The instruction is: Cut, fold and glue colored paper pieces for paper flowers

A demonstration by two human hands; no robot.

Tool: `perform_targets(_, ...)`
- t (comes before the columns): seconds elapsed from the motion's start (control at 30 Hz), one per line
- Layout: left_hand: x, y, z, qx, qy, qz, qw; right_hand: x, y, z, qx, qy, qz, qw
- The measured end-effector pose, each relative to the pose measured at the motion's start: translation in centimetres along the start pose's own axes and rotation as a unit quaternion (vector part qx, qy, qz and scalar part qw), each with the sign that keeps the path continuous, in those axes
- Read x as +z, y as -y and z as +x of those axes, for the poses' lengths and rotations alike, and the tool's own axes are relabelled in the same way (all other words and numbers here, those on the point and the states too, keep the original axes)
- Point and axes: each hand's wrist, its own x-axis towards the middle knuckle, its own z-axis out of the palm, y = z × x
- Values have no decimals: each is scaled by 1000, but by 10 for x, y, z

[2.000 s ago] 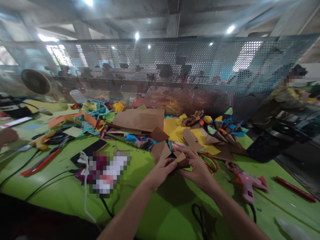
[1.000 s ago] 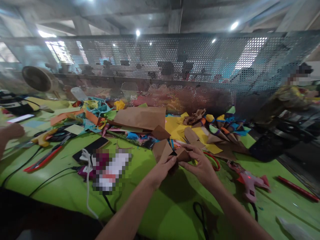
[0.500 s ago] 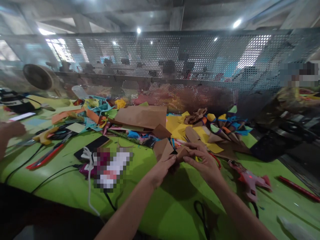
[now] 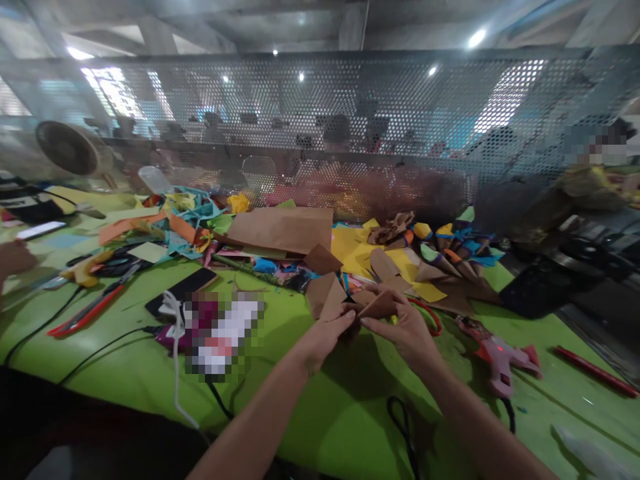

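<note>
Between my two hands is a folded piece of brown paper [image 4: 381, 304], held just above the green table. My left hand [image 4: 327, 333] pinches its left end with thumb and fingers. At its right side my right hand [image 4: 407, 327] grips the paper, thumb in front and fingers behind. Just beyond my left hand stands another brown paper piece [image 4: 323, 293]. Red-handled scissors [image 4: 434, 317] show partly behind my right hand. To the right lies a pink glue gun [image 4: 500, 357] with a lit red spot.
Scraps of coloured paper and a large brown sheet [image 4: 283, 230] cover the table's back. Small brown paper cones [image 4: 460, 257] lie at back right. A phone [image 4: 183, 293], cables, a red cutter [image 4: 90, 313] and a yellow glue gun [image 4: 87, 269] are leftward. Another person's hand [image 4: 15, 260] shows far left.
My right hand has turned and its fingers have closed more around the brown paper, whose flap now sits more to the right. My left hand keeps its pinch.
</note>
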Motion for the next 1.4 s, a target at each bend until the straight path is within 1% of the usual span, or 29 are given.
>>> perform_targets(0.13, -1, 0, 4, 19, -10, -13, 1000, -4, 0, 1, 21, -9, -16, 1000)
perform_targets(0.23, 0, -2, 5, 37, -19, 25, 999, -4, 4, 1, 13, -19, -40, 999)
perform_targets(0.37, -1, -3, 7, 67, -69, 78, 992, -3, 5, 2, 6, -12, -48, 999)
perform_targets(0.47, -3, -2, 8, 74, -91, 90, 989, -4, 2, 2, 14, -17, -50, 999)
perform_targets(0.7, -2, -3, 7, 57, -73, 68, 993, -4, 4, 2, 13, -5, -51, 999)
perform_targets(0.8, -1, -3, 6, 67, -96, 58, 991, -5, 4, 4, 6, -29, -56, 998)
perform_targets(0.87, -1, -4, 6, 73, -117, 53, 989, -7, 3, 5, -6, -53, -58, 997)
perform_targets(0.93, -1, -6, 4, 72, -125, 46, 988, -9, 2, 6, -21, -62, -57, 996)
perform_targets(1.03, 0, -6, 3, 41, -101, 42, 993, -10, 3, 6, -54, -50, -79, 994)
perform_targets(1.1, 0, -5, 2, 12, -84, 48, 995, -9, 6, 5, -92, -32, -116, 988)
perform_targets(1.13, 0, -4, 2, 8, -78, 58, 995, -8, 7, 4, -114, -22, -137, 984)
perform_targets(1.2, -1, -3, 1, 25, -67, 100, 992, -7, 10, 3, -152, -4, -174, 973)
perform_targets(1.27, -2, -3, 0, 51, -61, 147, 986, -7, 13, 2, -177, 12, -195, 965)
perform_targets(1.33, -2, -3, -2, 61, -70, 168, 981, -6, 15, 2, -183, 28, -199, 962)
perform_targets(1.4, -2, -4, -3, 64, -78, 166, 981, -6, 16, 1, -186, 38, -196, 962)
